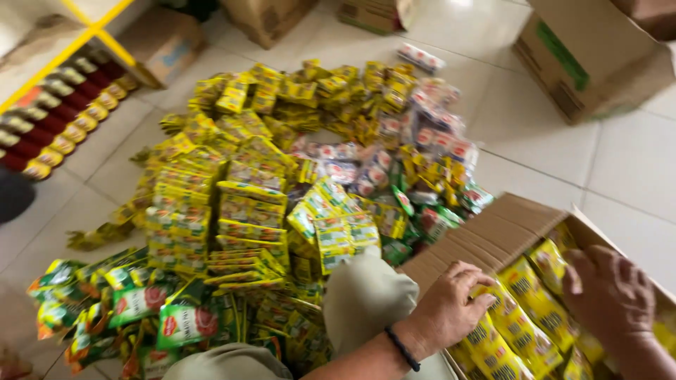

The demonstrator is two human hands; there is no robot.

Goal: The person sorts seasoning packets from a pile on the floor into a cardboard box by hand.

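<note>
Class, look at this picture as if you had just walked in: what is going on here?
A person sits on a tiled floor with both hands in an open cardboard box of yellow sachet strips. The left hand rests flat on the strips near the box's flap; the right hand lies further in, on more strips. A large heap of yellow, red-white and green sachet packs is spread on the floor in front, beside a row of bottles and other cartons.

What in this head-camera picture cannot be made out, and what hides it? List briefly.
- Right hand: fingertips blurred; grip unclear.
- Open box: bottom cut off by the lower edge.
- Yellow packets: partly covered by the left hand.
- Bottles: cut off at the left edge.
</note>
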